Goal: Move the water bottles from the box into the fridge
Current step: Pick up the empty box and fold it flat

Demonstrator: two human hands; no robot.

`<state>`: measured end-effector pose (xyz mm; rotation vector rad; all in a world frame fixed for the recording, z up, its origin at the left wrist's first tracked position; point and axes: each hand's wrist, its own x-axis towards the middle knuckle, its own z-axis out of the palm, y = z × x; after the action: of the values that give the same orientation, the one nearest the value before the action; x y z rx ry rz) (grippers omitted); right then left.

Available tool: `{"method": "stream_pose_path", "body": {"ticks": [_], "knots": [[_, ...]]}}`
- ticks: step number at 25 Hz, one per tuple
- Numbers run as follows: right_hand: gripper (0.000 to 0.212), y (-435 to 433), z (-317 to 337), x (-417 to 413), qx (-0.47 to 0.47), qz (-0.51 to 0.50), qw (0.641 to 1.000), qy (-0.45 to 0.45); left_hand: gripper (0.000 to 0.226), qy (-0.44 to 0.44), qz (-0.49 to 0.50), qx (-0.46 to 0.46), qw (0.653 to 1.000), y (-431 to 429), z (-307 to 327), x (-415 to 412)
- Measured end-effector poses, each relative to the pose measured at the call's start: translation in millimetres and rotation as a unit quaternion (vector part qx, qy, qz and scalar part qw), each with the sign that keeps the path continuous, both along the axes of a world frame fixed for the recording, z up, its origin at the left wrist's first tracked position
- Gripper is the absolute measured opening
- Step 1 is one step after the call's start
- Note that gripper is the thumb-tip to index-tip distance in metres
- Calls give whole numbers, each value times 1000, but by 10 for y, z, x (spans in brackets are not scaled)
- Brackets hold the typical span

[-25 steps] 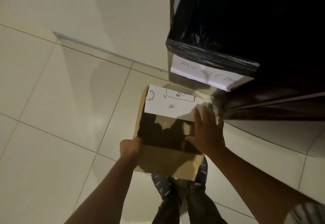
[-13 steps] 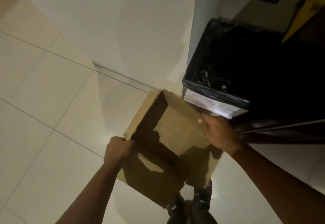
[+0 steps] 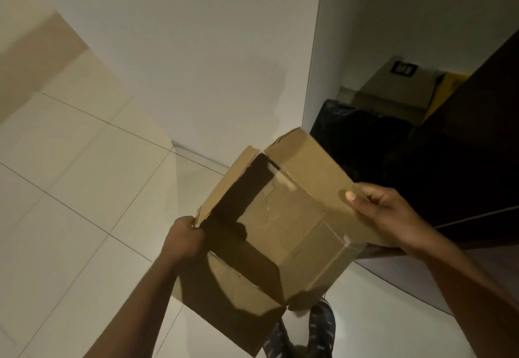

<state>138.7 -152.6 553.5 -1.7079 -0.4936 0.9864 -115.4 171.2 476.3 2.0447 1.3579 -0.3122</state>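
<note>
I hold a brown cardboard box (image 3: 292,234) in the air in front of me, its open side turned toward me. Nothing shows inside it; no water bottles are in view. My left hand (image 3: 184,241) grips the box's left edge where a flap meets the wall. My right hand (image 3: 384,214) pinches the right flap, thumb on top. The fridge is not in view.
A bin lined with a black bag (image 3: 362,136) stands in a recess to the right, behind the box. Dark wooden furniture (image 3: 463,161) fills the right side. A white wall (image 3: 182,63) rises ahead above a pale tiled floor (image 3: 70,189). My shoes (image 3: 321,329) show below the box.
The box has been lifted off the floor by the bin and tilted toward me. My right hand moved from the box's rim to pinching the right flap. The view has swung upward.
</note>
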Motion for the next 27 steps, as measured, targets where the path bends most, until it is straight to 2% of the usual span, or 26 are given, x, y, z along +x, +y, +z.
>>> {"method": "stream_pose_path", "body": {"ticks": [2, 4, 7, 9, 11, 13, 16, 17, 18, 20, 21, 23, 24, 25, 26, 27], "knots": [[63, -179, 165, 85, 11, 44, 998, 44, 16, -20, 11, -23, 999, 105, 188, -46], [98, -349, 161, 103, -43, 77, 995, 48, 19, -22, 20, -37, 999, 171, 366, -96], [121, -437, 53, -11, -161, 149, 976, 11, 15, -21, 46, -56, 997, 262, 538, -117], [119, -366, 49, -203, -212, 153, 963, -67, 13, -5, 12, -81, 997, 283, 661, -99], [99, -274, 35, -372, -210, 70, 969, -112, 14, 3, 12, -89, 996, 268, 712, -55], [79, -183, 54, -544, -256, 26, 955, -147, 17, -8, 28, -85, 996, 202, 728, 9], [82, -99, 175, -644, -261, 2, 936, -238, 23, -10, -10, -82, 997, 118, 729, 133], [79, -80, 247, -642, -252, -13, 938, -237, 24, 0, -31, -82, 996, 114, 758, 155], [82, -79, 294, -617, -249, -11, 946, -205, 26, 21, -47, -86, 995, 138, 800, 174], [123, -101, 364, -574, -258, 67, 952, -151, 33, 40, -64, -75, 994, 222, 864, 184], [137, -117, 362, -583, -276, 112, 939, -171, 36, 60, -89, -65, 992, 277, 850, 201], [146, -124, 323, -609, -295, 167, 907, -250, 36, 65, -74, -69, 993, 356, 784, 196], [148, -117, 313, -626, -305, 183, 889, -289, 36, 44, 4, -96, 994, 389, 717, 209], [148, -109, 309, -660, -318, 198, 867, -328, 36, 49, 40, -103, 993, 402, 726, 242], [146, -92, 304, -714, -325, 198, 847, -372, 36, 27, 48, -96, 994, 439, 673, 263], [142, -72, 274, -780, -324, 179, 834, -408, 36, 48, 54, -92, 993, 452, 650, 296]]}}
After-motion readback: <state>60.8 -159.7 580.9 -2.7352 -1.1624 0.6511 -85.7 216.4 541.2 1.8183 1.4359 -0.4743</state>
